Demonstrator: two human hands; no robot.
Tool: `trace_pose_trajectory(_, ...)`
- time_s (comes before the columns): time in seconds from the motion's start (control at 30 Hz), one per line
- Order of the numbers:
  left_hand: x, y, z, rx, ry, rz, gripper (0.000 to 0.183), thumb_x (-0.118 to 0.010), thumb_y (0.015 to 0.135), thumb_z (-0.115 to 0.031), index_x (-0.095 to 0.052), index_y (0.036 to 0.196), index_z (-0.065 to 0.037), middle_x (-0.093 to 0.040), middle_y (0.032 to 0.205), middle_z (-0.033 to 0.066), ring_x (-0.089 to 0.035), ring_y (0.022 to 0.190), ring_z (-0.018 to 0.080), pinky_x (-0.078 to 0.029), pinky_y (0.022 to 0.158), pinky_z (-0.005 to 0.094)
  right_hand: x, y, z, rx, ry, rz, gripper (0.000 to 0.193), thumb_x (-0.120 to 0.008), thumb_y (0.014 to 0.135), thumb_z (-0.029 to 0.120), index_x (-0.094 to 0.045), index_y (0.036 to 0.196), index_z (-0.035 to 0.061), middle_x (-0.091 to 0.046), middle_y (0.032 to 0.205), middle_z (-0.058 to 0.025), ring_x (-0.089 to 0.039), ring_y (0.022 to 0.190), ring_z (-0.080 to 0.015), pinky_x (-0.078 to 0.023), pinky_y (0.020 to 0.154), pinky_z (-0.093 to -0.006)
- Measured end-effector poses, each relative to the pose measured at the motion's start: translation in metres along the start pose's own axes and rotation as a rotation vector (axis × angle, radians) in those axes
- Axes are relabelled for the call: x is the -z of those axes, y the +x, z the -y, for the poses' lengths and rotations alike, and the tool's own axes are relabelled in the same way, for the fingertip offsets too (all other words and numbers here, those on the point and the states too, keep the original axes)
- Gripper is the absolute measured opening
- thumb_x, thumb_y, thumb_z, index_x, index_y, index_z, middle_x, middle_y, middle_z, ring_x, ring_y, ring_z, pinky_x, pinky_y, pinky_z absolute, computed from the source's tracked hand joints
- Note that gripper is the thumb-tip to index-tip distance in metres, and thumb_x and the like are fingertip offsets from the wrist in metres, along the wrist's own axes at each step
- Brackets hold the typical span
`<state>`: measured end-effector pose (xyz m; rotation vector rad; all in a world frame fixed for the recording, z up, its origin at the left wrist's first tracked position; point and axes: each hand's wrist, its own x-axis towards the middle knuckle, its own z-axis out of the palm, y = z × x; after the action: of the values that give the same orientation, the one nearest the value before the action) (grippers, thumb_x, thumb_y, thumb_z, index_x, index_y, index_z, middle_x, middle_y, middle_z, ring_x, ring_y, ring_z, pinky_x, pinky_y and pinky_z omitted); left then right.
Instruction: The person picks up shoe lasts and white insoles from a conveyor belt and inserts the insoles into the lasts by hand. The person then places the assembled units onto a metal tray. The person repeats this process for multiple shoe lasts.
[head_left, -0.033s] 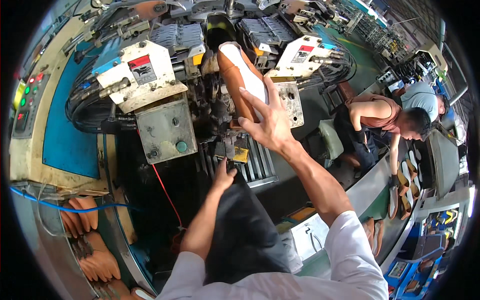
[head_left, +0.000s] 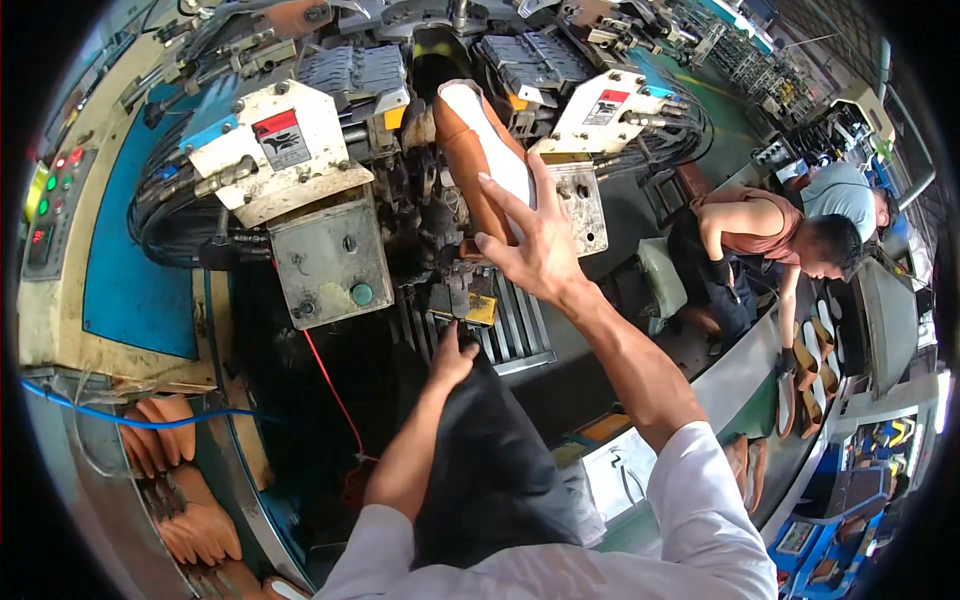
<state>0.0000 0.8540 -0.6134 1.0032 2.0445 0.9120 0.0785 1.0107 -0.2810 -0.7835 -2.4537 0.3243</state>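
A brown leather shoe upper with a white sole side facing up sits tilted in the middle of the machine. My right hand spans its near part, thumb and forefinger reaching over to the left side, another finger along the right edge. The fingers are spread but grip the shoe. My left hand is lower, below a small yellow-and-dark block on the machine. One finger points up at that block and the thumb stands apart; nothing shows in the hand. Its other fingers are partly hidden.
Machine arms with cream plates flank the shoe, and a grey box with a green button stands left. Brown uppers lie at lower left. At right, a person reaches to a belt with shoes. A red cord hangs down.
My left hand has shifted very slightly down and right. The right hand and the shoe stay in place.
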Motion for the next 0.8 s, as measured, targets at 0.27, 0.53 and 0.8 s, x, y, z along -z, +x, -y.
trace_pose_trajectory(0.27,0.046,-0.042,-0.029,-0.032,0.065,0.013,0.075,-0.072,0.1,-0.018,-0.036,0.164,-0.004,-0.06,0.15,0.0261,-0.056,0.14,0.0449,-0.044,0.118,0.0515,-0.024,-0.01,-0.023,0.073,0.16,-0.065,0.08,-0.084,0.08,0.032,-0.06,0.156,0.0291,-0.021,0.169,-0.0408,-0.04,0.146,-0.0604,-0.042,0.121,-0.058)
trace_pose_trajectory(0.53,0.057,-0.109,-0.015,-0.209,0.465,-0.257,0.048,-0.07,0.095,-0.014,-0.062,0.142,-0.003,-0.064,0.139,0.0213,-0.058,0.132,0.0408,-0.043,0.116,0.0538,-0.051,-0.014,0.027,-0.038,0.01,-0.091,0.078,-0.085,0.08,0.027,-0.062,0.155,0.0297,-0.014,0.171,-0.0385,-0.046,0.137,-0.0586,-0.047,0.115,-0.0597)
trace_pose_trajectory(0.8,0.065,-0.113,-0.004,-0.163,0.568,-0.271,0.031,-0.07,0.092,-0.015,-0.076,0.12,-0.004,-0.072,0.124,0.0143,-0.062,0.126,0.036,-0.048,0.107,0.0521,-0.091,-0.115,-0.007,-0.086,0.518,-0.156,0.098,-0.076,0.083,0.01,-0.028,0.167,-0.0004,-0.022,0.173,-0.0334,-0.024,0.162,-0.0487,-0.025,0.131,-0.0542)
